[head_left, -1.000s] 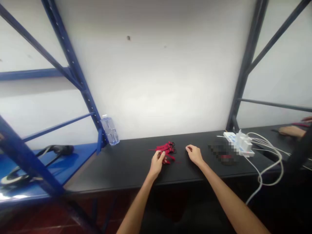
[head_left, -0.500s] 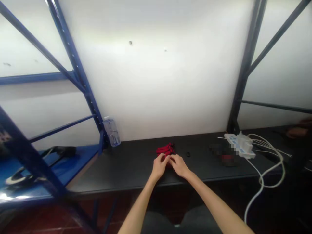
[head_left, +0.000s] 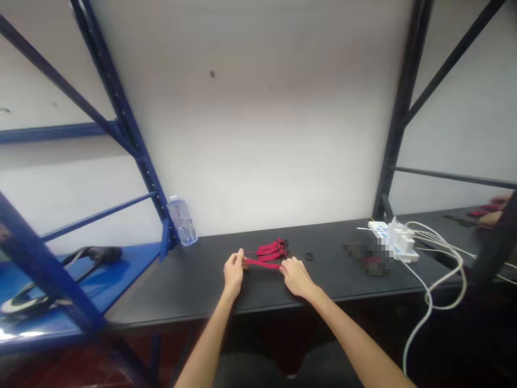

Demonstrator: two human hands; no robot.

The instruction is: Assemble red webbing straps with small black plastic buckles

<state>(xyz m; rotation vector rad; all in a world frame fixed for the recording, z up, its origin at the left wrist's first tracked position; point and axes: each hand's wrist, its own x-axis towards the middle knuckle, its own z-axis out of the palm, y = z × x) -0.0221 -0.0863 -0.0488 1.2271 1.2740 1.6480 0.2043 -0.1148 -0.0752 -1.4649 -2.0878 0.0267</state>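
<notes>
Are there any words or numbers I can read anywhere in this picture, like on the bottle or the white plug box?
None can be read.
Water bottle: any label is too small to read.
White power strip: blurred out, nothing legible.
Red straps: no print visible.

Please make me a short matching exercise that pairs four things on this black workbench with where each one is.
Things:
1. red fabric strap
2. clear plastic water bottle
3. white power strip
4. small black ring

Places:
A. beside the blue shelf post, against the wall
B. stretched between the left hand and right hand
C. alone on the bench, right of the pile of red straps
D. far right, with white cables trailing off

Pairs: 1-B, 2-A, 3-D, 4-C
</notes>
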